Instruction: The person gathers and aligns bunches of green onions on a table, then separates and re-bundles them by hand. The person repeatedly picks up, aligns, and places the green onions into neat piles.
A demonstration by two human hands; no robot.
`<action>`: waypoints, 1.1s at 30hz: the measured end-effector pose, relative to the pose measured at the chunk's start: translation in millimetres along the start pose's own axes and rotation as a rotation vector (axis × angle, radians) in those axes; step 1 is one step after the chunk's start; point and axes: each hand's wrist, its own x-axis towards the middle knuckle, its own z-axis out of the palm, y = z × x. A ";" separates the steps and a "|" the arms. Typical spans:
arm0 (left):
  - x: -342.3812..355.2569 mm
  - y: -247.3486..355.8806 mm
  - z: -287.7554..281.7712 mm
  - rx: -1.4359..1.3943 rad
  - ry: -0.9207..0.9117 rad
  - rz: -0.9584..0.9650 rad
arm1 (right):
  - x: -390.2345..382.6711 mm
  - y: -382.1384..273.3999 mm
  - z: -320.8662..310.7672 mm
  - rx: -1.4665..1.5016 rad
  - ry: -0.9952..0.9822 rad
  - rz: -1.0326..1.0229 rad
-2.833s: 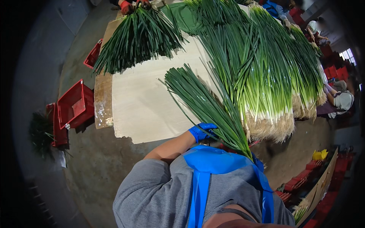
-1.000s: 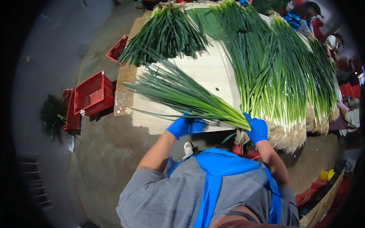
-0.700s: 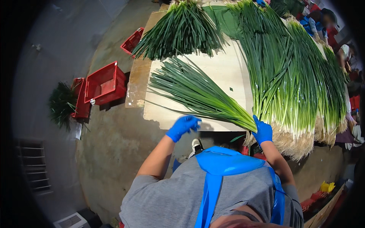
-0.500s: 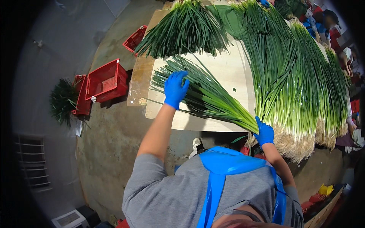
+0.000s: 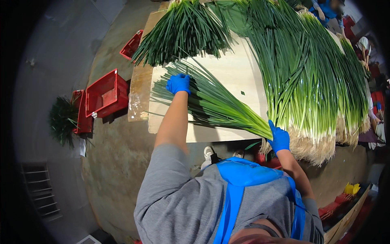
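A fanned bunch of green onions [image 5: 227, 103] lies slantwise on the pale tabletop, its leaf tips to the left and its white ends to the right. My left hand [image 5: 178, 83], in a blue glove, is closed on the leaves near their tips, fingers curled under and partly hidden. My right hand [image 5: 279, 137], gloved too, grips the bunch at its base by the table's near edge, with the index finger pointing up along it. The root ends are hidden behind that hand. Just beyond it rises a large pile of green onions [image 5: 300, 89] with shaggy pale roots.
Another leafy heap [image 5: 183, 30] covers the far left of the table [image 5: 248, 71]. Red crates [image 5: 107, 95] stand on the floor at the left, one beside loose greens [image 5: 63, 116]. A green cloth [image 5: 233, 18] lies at the back. Other people [image 5: 328, 11] work at the far right.
My left hand has gone from loosely spread on the leaves to curled closed around them. My right hand keeps its grip on the base. The whole view has shifted slightly.
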 end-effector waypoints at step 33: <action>-201.6 54.2 -24.7 -0.201 -0.243 1.112 | 64.1 -35.5 -85.7 1.689 0.128 0.297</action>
